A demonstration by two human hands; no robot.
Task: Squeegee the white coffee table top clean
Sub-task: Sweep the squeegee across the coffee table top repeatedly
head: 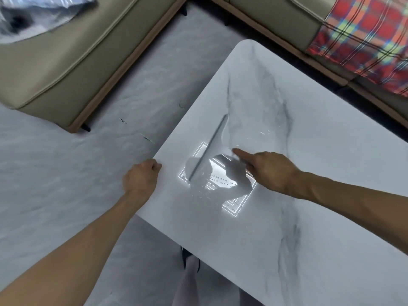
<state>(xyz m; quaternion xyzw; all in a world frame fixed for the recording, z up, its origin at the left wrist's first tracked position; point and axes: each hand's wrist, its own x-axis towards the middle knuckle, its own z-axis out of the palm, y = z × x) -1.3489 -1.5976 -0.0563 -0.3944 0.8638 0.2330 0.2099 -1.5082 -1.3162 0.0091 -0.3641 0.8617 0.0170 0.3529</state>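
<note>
Squeegee (pixel 209 146): thin grey blade lying diagonally on the table (pixel 331 173), near its left edge. The body is pale and blends into the top, so its outline is hard to trace.

Right hand (pixel 267 171): just right of the blade, low over the top. Index finger straight and pointing toward the blade, other fingers curled under. It appears to grip the squeegee's handle, though the handle itself is mostly hidden.

Left hand (pixel 141 177): curled at the table's near-left corner, apparently gripping the edge to steady it.

Handling, judged: light tool with a stiff frame and a soft blade lip. Best taken by the handle, with pressure kept even along the blade. The top looks hard, glossy and slick when wet.

Droplets (pixel 220 181) sit in the bright ceiling-light reflection beside the blade. That patch is not yet cleared.

Surroundings: beige sofa (pixel 66 62) wraps the far sides, with a plaid blanket (pixel 364 40) at upper right and pale floor (pixel 66 173) to the left. Nothing stands in the blade's path. Glare makes the remaining wet patches hard to read.
</note>
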